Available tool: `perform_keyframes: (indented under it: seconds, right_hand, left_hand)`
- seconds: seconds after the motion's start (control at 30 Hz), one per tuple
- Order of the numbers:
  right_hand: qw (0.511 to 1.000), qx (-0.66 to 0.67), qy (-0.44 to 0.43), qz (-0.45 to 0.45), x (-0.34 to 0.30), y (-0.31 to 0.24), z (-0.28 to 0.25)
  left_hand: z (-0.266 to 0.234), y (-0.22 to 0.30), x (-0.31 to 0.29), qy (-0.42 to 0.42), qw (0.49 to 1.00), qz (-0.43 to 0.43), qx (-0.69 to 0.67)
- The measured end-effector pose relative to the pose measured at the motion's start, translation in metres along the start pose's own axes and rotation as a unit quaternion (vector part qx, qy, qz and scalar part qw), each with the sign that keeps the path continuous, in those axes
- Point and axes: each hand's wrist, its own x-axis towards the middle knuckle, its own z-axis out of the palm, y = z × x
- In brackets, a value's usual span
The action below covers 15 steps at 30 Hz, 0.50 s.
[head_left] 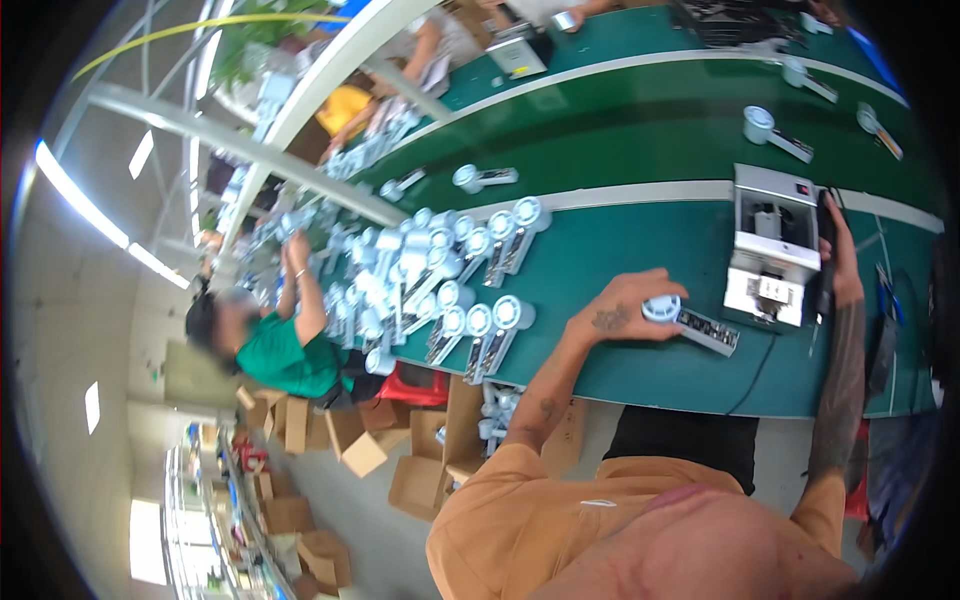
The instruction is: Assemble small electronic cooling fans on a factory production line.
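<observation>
My left hand point(632, 305) is closed around the round head of a light-blue handheld device point(709, 332). Its open handle points right and shows a circuit board inside. On the right, my right hand point(843, 255) grips a black stick-shaped tool point(825, 262), which looks like an electric screwdriver held upright with its thin tip down. Just left of that tool stands a silver box-shaped machine point(770, 245), perhaps a screw feeder. My right fingers are partly hidden behind the tool.
Many similar light-blue devices point(430, 260) are heaped on the green table point(600, 235) to my left. Several more lie on the green conveyor belt point(620, 140). A person in green point(290, 350) works at the left. Open cardboard boxes point(420, 480) stand on the floor. A cable point(757, 375) hangs near the table edge.
</observation>
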Motion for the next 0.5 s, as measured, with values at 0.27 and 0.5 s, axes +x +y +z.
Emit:
perform_keyframes:
  seconds: [0.27, 0.5]
  right_hand:
    - [0.999, -0.019, 0.031, -0.038, 0.001, 0.016, -0.002]
    - [0.998, -0.032, -0.021, -0.056, 0.001, 0.020, 0.012]
  left_hand:
    - [-0.062, -0.053, 0.055, 0.230, 0.964, -0.129, 0.033]
    - [-0.075, -0.159, 0.105, 0.188, 0.936, -0.174, 0.241]
